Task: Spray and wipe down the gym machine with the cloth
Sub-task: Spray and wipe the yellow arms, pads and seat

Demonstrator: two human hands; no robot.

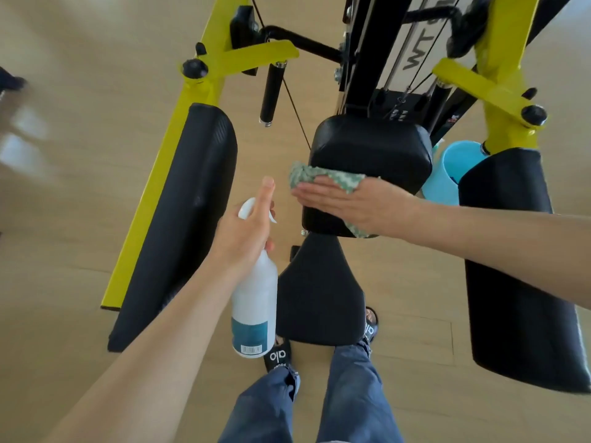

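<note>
The gym machine has a yellow frame (pixel 204 87), a black back pad (pixel 371 148) and a black seat (pixel 319 302) below it. My right hand (pixel 348 203) lies flat, fingers straight, pressing a green-and-white patterned cloth (pixel 313 175) against the lower part of the back pad. My left hand (pixel 246 231) grips the neck of a white spray bottle (pixel 254 314) with a teal label, index finger stretched out over the trigger head. The bottle hangs upright just left of the seat.
Long black arm pads stand at the left (pixel 179 219) and right (pixel 515 266) of the seat. A light blue bucket (pixel 447 174) sits on the wooden floor behind the right pad. A black handle (pixel 271 91) hangs from the left arm. My legs and sandals are below the seat.
</note>
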